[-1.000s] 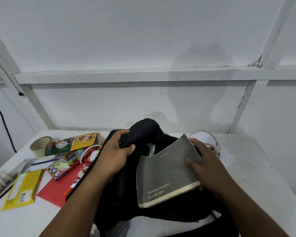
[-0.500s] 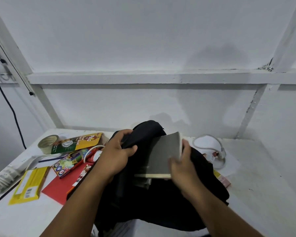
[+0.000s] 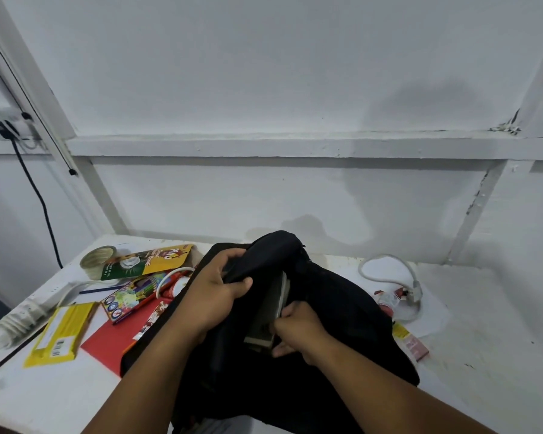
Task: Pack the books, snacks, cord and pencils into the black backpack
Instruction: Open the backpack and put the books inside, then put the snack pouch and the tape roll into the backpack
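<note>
The black backpack (image 3: 342,314) lies on the white table (image 3: 489,355). My left hand (image 3: 213,296) grips the fabric at its opening and holds it up. My right hand (image 3: 298,328) holds a grey book (image 3: 268,311), which stands edge-up and mostly sunk inside the bag. A coloured pencil box (image 3: 132,296) and a red book (image 3: 116,339) lie left of the bag. A white cord (image 3: 389,270) is coiled at the right. Snack packets (image 3: 409,341) lie by the bag's right edge.
A tape roll (image 3: 96,264), a green and yellow packet (image 3: 148,261), a yellow pack (image 3: 60,335) and a white power strip (image 3: 22,314) sit at the left. A black cable (image 3: 41,202) hangs down the left wall. The wall stands close behind the table.
My right hand has turned the grey book on edge and pushed it down into the backpack. My left hand has kept its grip on the opening.
</note>
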The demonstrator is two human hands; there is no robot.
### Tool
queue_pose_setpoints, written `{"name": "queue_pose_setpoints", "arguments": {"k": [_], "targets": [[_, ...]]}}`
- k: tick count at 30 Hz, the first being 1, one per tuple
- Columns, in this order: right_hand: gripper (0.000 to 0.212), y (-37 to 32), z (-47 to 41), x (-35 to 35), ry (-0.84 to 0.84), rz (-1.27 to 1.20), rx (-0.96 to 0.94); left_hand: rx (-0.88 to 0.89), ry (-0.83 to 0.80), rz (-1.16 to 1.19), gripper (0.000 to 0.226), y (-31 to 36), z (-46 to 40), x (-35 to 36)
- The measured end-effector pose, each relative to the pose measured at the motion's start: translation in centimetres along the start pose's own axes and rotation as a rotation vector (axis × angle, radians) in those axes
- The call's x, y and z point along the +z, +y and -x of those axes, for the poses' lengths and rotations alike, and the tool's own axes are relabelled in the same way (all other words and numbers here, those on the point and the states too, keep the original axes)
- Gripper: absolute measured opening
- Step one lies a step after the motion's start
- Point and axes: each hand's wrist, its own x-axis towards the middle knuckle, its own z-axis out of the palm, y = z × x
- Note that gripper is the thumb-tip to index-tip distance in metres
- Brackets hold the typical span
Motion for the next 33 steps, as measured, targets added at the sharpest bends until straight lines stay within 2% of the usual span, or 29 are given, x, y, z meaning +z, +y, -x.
{"name": "queue_pose_setpoints", "arguments": {"k": [2,7,10,13,20,25,30,33], "targets": [[0.023,-0.1,-0.3,-0.2,-0.029,-0.018,0.029,-0.014,0.003,0.007,0.043,-0.2,-0.1,0.0],[0.02,0.2,-0.5,0.2,-0.008,-0.1,0.065,-0.027,0.026,0.007,0.043,-0.6,-0.3,0.6],[0.023,1.3,-0.4,1.5,0.027,-0.211,0.075,-0.042,0.02,0.014,0.042,-0.8,-0.1,1.2],[0.015,1.5,-0.4,2.3,0.086,-0.217,0.059,-0.056,0.02,0.034,0.042,-1.1,0.2,1.6],[0.02,1.9,-0.4,2.4,0.161,-0.333,0.045,-0.056,0.027,0.053,0.044,-1.4,1.2,1.8],[0.02,1.8,-1.0,0.8,0.124,-0.365,-0.018,-0.06,0.043,0.074,0.048,-1.8,1.7,2.4],[0.023,2.0,0.0,-2.1,-0.009,-0.464,-0.038,-0.093,0.018,0.084,0.052,-3.4,2.5,3.3],[0.018,2.0,1.1,-4.0,0.092,-0.464,-0.111,-0.109,-0.035,0.089,0.058,-4.6,3.2,3.9]]}}
